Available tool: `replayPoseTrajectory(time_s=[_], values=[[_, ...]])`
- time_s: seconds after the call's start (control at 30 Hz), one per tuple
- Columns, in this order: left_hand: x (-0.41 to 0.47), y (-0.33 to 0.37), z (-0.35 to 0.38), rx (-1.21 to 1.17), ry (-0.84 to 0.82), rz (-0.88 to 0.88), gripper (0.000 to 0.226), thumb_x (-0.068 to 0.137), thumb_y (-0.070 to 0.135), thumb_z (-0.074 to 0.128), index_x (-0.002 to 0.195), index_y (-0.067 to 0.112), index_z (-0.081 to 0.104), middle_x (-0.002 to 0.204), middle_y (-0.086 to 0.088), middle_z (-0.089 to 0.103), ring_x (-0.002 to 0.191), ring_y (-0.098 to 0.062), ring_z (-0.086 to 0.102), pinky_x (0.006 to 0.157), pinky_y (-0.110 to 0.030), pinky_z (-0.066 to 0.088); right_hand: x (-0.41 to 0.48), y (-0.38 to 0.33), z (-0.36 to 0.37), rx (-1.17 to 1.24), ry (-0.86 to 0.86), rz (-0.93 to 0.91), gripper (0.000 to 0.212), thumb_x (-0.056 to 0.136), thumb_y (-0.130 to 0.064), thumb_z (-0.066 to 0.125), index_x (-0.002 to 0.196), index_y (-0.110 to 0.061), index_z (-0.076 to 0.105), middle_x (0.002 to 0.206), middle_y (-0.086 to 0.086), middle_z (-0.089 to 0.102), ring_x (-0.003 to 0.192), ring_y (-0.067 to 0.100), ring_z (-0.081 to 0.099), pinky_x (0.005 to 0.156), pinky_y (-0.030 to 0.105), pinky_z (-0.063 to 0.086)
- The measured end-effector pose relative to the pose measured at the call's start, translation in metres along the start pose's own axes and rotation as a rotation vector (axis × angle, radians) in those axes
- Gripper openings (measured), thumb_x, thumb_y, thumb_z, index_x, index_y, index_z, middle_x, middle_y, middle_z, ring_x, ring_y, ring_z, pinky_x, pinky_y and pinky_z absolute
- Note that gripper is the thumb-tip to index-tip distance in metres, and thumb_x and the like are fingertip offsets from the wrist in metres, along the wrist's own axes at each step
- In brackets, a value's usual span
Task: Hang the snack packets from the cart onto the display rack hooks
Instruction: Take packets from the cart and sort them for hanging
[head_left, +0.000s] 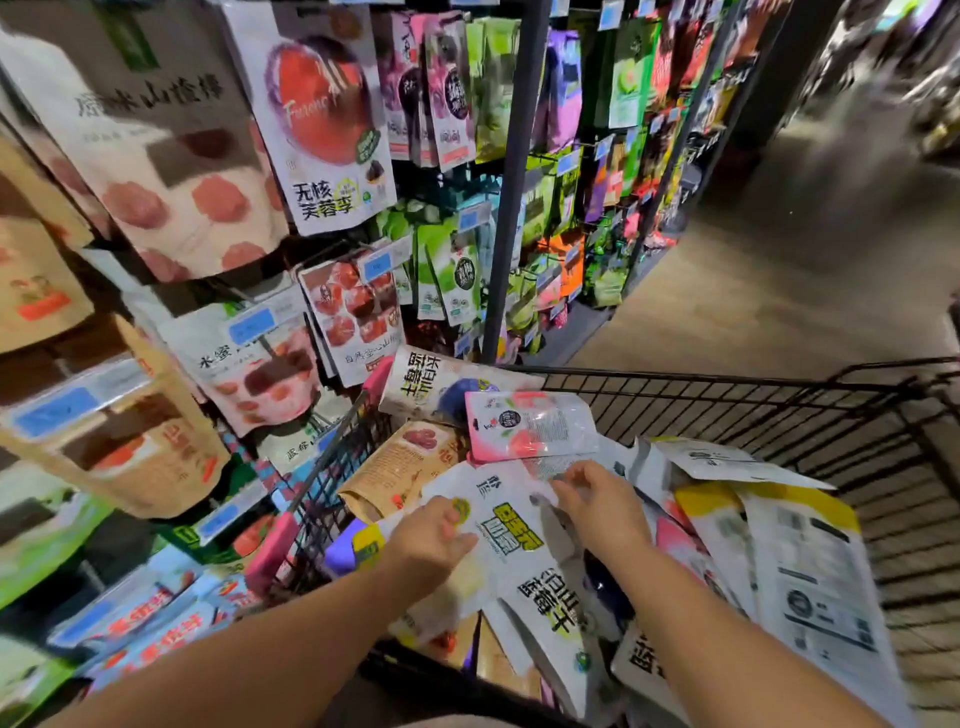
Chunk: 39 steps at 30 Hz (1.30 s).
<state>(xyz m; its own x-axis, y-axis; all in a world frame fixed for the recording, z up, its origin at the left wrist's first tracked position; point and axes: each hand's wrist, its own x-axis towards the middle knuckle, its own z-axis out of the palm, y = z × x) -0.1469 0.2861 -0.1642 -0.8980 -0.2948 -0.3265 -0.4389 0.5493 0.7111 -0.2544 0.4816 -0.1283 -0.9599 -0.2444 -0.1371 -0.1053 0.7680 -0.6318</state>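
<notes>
While the display rack (218, 218) fills the left side with hung snack packets, both hands reach down into the wire cart (727, 415) at lower centre. Far left on the rack: brown kraft bags (119, 447), then a large white packet with red fruit pieces (171, 171), then a white plum packet (322, 119); blue price tags (249, 325) sit on the hook ends. A dark upright post (511, 182) splits the rack from further green and purple packets to the right. The left hand (431, 540) lies on a white packet with green lettering (514, 540) in the cart pile, fingers loosely curled, grip unclear, cannot tell if it holds it. The right hand (597, 499), just beside, has fingers bent down onto the same pile near the packet's top edge; pinching or only touching, cannot tell. Above the hands a pink packet (530, 426) lies flat on the heap. Right of the right hand, white and yellow packets (779, 561) lie back-side up. Bare floor (779, 249) far right.
</notes>
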Motion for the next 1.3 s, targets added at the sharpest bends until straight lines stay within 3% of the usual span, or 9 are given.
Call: replayPoseTrajectory(time_s=[0.2, 0.4, 0.5, 0.6, 0.8, 1.07, 1.17, 1.23, 1.3], values=[[-0.006, -0.01, -0.004, 0.237, 0.028, -0.139, 0.019, 0.095, 0.033, 0.052, 0.101, 0.014, 0.051, 0.095, -0.009, 0.061, 0.095, -0.027, 0.061, 0.073, -0.035, 0.046, 0.04, 0.006, 0.011, -0.305, -0.001, -0.254, 0.048, 0.092, -0.039, 0.062, 0.135, -0.02, 0.054, 0.141, 0.004, 0.049, 0.136, 0.023, 0.034, 0.111, 0.032, 0.026], [-0.016, -0.005, -0.004, 0.278, 0.12, -0.103, 0.009, 0.095, 0.028, 0.05, 0.097, 0.019, 0.051, 0.091, 0.001, 0.053, 0.086, -0.023, 0.057, 0.07, -0.036, 0.044, 0.079, 0.003, 0.027, -0.609, -0.127, -0.307, 0.067, 0.09, -0.061, 0.051, 0.149, -0.04, 0.027, 0.163, -0.003, 0.012, 0.15, 0.025, -0.002, 0.119, 0.051, 0.003], [-0.017, -0.008, -0.004, 0.265, 0.155, -0.093, 0.012, 0.095, 0.034, 0.05, 0.093, 0.023, 0.05, 0.086, 0.005, 0.052, 0.086, -0.022, 0.059, 0.067, -0.035, 0.043, 0.09, 0.005, 0.035, -0.674, -0.214, -0.264, 0.081, 0.085, -0.07, 0.051, 0.152, -0.044, 0.012, 0.164, -0.007, -0.001, 0.15, 0.025, -0.008, 0.119, 0.057, 0.003], [-0.017, -0.012, -0.005, 0.236, 0.179, -0.07, 0.017, 0.096, 0.04, 0.05, 0.097, 0.023, 0.052, 0.088, 0.007, 0.055, 0.083, -0.018, 0.058, 0.069, -0.036, 0.048, 0.098, 0.007, 0.041, -0.695, -0.195, -0.218, 0.086, 0.081, -0.076, 0.048, 0.151, -0.047, 0.009, 0.164, -0.009, 0.0, 0.149, 0.024, 0.001, 0.116, 0.052, 0.013], [-0.014, -0.019, -0.003, 0.25, 0.196, -0.045, 0.026, 0.096, 0.049, 0.046, 0.092, 0.024, 0.051, 0.084, 0.008, 0.053, 0.075, -0.014, 0.051, 0.062, -0.033, 0.042, 0.109, 0.0, 0.052, -0.801, -0.028, -0.287, 0.069, 0.087, -0.072, 0.039, 0.148, -0.047, 0.021, 0.16, -0.006, 0.019, 0.136, 0.026, 0.022, 0.103, 0.048, 0.022], [-0.013, -0.023, -0.003, 0.243, 0.213, -0.02, 0.025, 0.096, 0.047, 0.046, 0.093, 0.024, 0.055, 0.087, 0.007, 0.057, 0.078, -0.015, 0.052, 0.064, -0.033, 0.045, 0.102, 0.013, 0.055, -0.77, -0.161, -0.344, 0.083, 0.085, -0.078, 0.034, 0.153, -0.041, 0.006, 0.164, -0.003, 0.002, 0.15, 0.025, -0.003, 0.117, 0.054, -0.001], [-0.011, -0.024, -0.002, 0.248, 0.215, -0.016, 0.025, 0.096, 0.047, 0.047, 0.092, 0.024, 0.055, 0.084, 0.009, 0.055, 0.076, -0.014, 0.051, 0.063, -0.032, 0.043, 0.08, 0.02, 0.059, -0.62, -0.112, -0.502, 0.075, 0.081, -0.071, 0.054, 0.143, -0.033, 0.039, 0.153, 0.006, 0.031, 0.141, 0.029, 0.022, 0.117, 0.051, 0.019], [-0.01, -0.025, -0.002, 0.252, 0.214, -0.016, 0.026, 0.096, 0.047, 0.046, 0.092, 0.024, 0.055, 0.084, 0.009, 0.055, 0.076, -0.014, 0.051, 0.063, -0.032, 0.043, 0.065, 0.024, 0.062, -0.493, -0.022, -0.561, 0.059, 0.075, -0.064, 0.067, 0.119, -0.025, 0.06, 0.126, 0.006, 0.052, 0.12, 0.03, 0.042, 0.101, 0.046, 0.037], [-0.01, -0.025, -0.001, 0.251, 0.214, -0.015, 0.025, 0.096, 0.047, 0.047, 0.092, 0.024, 0.055, 0.085, 0.009, 0.056, 0.078, -0.014, 0.051, 0.064, -0.031, 0.043, 0.053, 0.023, 0.061, -0.493, -0.021, -0.483, 0.052, 0.076, -0.065, 0.064, 0.106, -0.022, 0.062, 0.108, 0.0, 0.056, 0.108, 0.027, 0.048, 0.09, 0.039, 0.035]])
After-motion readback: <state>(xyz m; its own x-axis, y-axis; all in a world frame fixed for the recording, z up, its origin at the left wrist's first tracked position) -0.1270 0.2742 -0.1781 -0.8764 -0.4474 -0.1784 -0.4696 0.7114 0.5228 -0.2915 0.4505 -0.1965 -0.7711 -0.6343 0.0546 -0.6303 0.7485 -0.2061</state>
